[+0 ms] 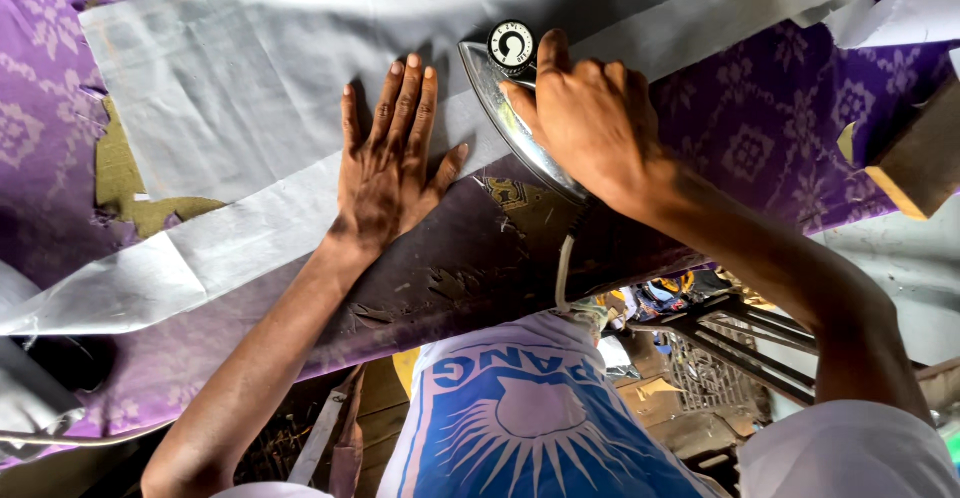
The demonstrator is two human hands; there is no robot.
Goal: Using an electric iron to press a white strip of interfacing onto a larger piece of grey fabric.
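- Pressing flat on the grey cloth point(250, 88), the left hand point(385, 173) has its fingers point(405, 98) straight and a little spread, with the thumb pointing out to the side, toward the iron.
- Palm and fingers of this hand all lie down on the cloth; nothing is pinched between them.
- The right hand point(590, 118) is closed around the handle of the iron point(515, 128); its fingers are curled together over the top, and the thumb reaches toward the round dial point(511, 45) at the front of the iron.
- The handle itself is hidden under the hand, so I cannot tell how the fingertips sit below it.
- The iron has a shiny metal body and stands with its sole down on the edge of the grey cloth, just beside the left thumb but apart from it.
- A white cord point(563, 273) goes from the back of the iron down toward the person.
- The grey cloth lies over a purple patterned cover point(760, 128) on the board; this cover is worn and dark near the wrists, and torn at the left side, where a yellowish padding point(125, 173) shows.
- A wooden block point(915, 163) lies at the right edge, well apart from both hands.
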